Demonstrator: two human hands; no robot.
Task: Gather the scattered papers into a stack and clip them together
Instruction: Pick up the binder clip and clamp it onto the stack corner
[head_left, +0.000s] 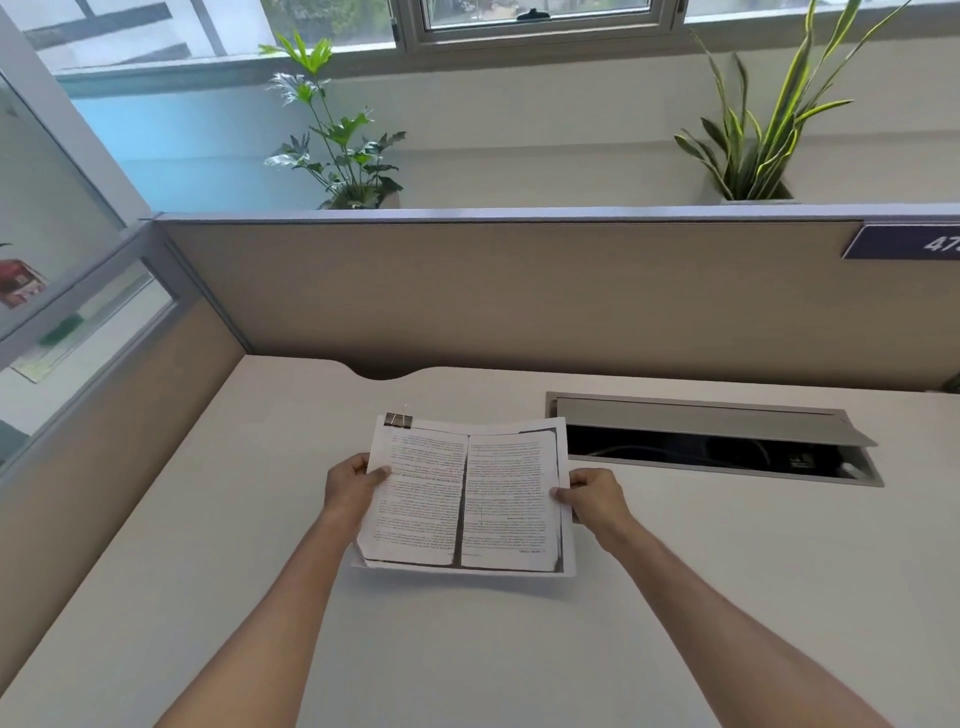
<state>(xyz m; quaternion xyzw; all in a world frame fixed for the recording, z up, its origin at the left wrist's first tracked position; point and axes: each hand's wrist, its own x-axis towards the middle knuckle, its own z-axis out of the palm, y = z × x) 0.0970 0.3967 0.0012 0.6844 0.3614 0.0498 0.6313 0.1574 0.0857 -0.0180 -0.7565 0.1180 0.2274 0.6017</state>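
A stack of papers, printed with photocopied book pages, is held just above the white desk at its middle. A black binder clip with silver handles sits on the stack's far left corner. My left hand grips the left edge, thumb on top. My right hand grips the right edge, thumb on the page. The sheets' near edges look slightly uneven.
An open cable hatch with its lid raised lies in the desk to the right of the papers. Beige partition walls close off the back and left. Two potted plants stand behind the partition.
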